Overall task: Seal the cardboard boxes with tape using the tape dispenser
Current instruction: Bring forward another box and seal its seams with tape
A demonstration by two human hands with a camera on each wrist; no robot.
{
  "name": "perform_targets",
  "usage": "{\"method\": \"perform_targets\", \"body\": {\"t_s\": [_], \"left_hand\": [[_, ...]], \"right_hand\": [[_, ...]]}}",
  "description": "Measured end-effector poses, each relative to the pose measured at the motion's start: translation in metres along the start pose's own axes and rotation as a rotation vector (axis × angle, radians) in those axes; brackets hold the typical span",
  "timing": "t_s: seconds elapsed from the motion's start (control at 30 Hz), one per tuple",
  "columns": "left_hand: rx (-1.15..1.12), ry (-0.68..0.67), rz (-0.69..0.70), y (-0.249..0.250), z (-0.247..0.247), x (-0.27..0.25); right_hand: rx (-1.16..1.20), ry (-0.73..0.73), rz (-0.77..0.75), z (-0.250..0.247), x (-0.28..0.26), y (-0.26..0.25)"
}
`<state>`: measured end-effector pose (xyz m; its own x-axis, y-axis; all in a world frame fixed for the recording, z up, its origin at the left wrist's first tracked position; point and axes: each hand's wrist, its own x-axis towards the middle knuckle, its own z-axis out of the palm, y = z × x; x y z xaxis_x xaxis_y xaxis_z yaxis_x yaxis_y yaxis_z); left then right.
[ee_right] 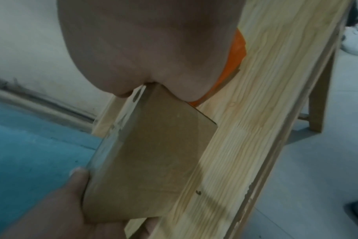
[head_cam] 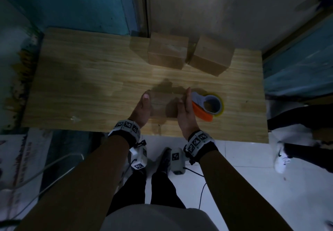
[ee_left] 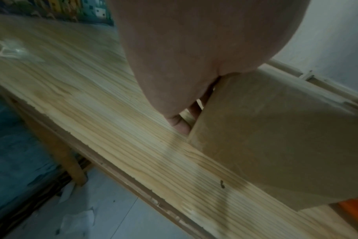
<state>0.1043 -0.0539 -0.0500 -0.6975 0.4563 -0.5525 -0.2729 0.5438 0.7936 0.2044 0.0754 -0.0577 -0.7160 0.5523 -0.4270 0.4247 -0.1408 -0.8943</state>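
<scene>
Two hands flank one small brown cardboard box [head_cam: 163,104] near the front edge of the pale wood-grain table [head_cam: 90,79]. The left hand [head_cam: 142,110] lies against the box's left side with the thumb up along its top edge and the fingers reaching down that side; the right hand [head_cam: 186,110] presses flat against the right side, fingers straight and pointing away from the person. Neither hand is curled into a fist; the box sits on the table between the two palms. A strip of clear tape runs along the box's top in the right wrist view. Just beside the right hand, on its outer side, lies the tape dispenser [head_cam: 207,107] with a grey frame, orange handle and a roll of yellowish tape. Farther back stand two more brown cardboard boxes, the left one [head_cam: 166,53] and the right one [head_cam: 212,55], close together near the wall.
</scene>
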Motion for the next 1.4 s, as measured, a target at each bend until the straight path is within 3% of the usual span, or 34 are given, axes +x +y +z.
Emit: {"method": "perform_targets", "body": {"t_s": [0.2, 0.37, 0.53, 0.67, 0.9, 1.13, 1.23, 1.4], "left_hand": [[-0.095, -0.013, -0.134, -0.004, 0.0, 0.003], [0.002, -0.02, -0.315, 0.005, -0.002, 0.002], [0.097, -0.068, -0.266, 0.005, -0.011, 0.001], [0.033, -0.075, -0.342, 0.013, -0.027, -0.006], [-0.31, 0.044, -0.169, 0.026, -0.056, -0.024], [-0.191, 0.139, 0.077, 0.02, -0.064, -0.02], [-0.251, 0.143, 0.113, 0.012, -0.069, -0.02], [-0.365, 0.184, 0.09, -0.003, -0.069, -0.021]], "right_hand": [[0.114, -0.028, 0.091, 0.003, -0.002, -0.004], [0.127, -0.003, 0.121, 0.001, -0.005, -0.011], [0.06, -0.019, 0.087, 0.003, -0.01, -0.011], [0.052, 0.005, 0.025, 0.003, -0.014, -0.016], [0.024, 0.1, -0.11, 0.018, -0.015, -0.025], [0.166, 0.103, 0.052, 0.02, -0.014, -0.038], [0.12, 0.07, 0.042, 0.021, -0.014, -0.037], [-0.027, 0.052, -0.1, 0.024, -0.017, -0.032]]}}
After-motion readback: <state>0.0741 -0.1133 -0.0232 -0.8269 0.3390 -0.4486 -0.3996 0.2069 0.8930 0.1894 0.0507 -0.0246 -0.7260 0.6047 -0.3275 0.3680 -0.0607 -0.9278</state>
